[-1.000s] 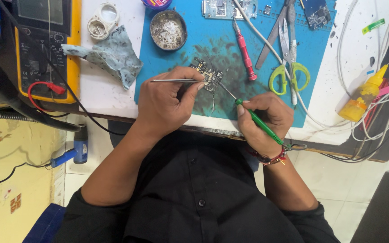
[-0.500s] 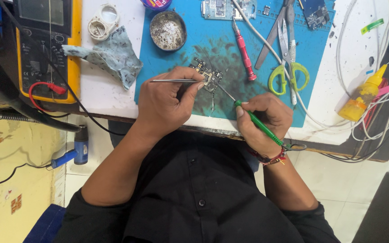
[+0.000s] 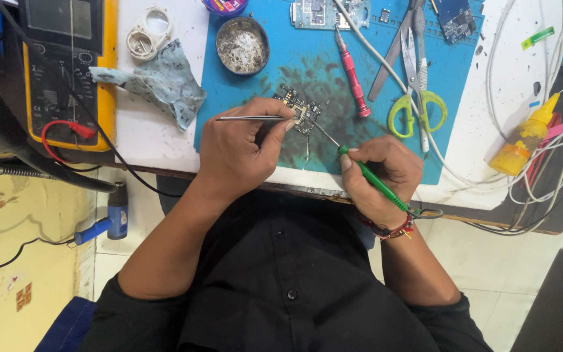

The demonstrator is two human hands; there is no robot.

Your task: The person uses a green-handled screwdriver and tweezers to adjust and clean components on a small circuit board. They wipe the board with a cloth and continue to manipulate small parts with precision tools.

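Two hands meet over the small circuit board [image 3: 300, 111], which lies on the blue work mat [image 3: 281, 68] just inside its near edge. Your left hand [image 3: 242, 153] is clenched around metal tweezers [image 3: 249, 118], their tips touching the board from nine o'clock. Your right hand [image 3: 382, 176] grips a green-handled soldering iron [image 3: 376, 182], its thin tip reaching the board from four o'clock.

Open room is scarce: both wrists rest at the table's near edge at six o'clock, and bare mat shows mainly at twelve o'clock of the board. At two o'clock lie a red screwdriver [image 3: 352, 75] and green-handled scissors [image 3: 417, 107]; white cables [image 3: 522, 189] crowd the three o'clock side beside a yellow squeeze bottle [image 3: 522, 146]. At ten o'clock a crumpled grey cloth [image 3: 161, 85] sits near a yellow multimeter [image 3: 66, 72].

At eleven o'clock a round metal tin [image 3: 242, 45] holds a pale, crumbly mass; what it is you cannot tell. Further toward ten o'clock, a small white round case [image 3: 146, 32] stands open
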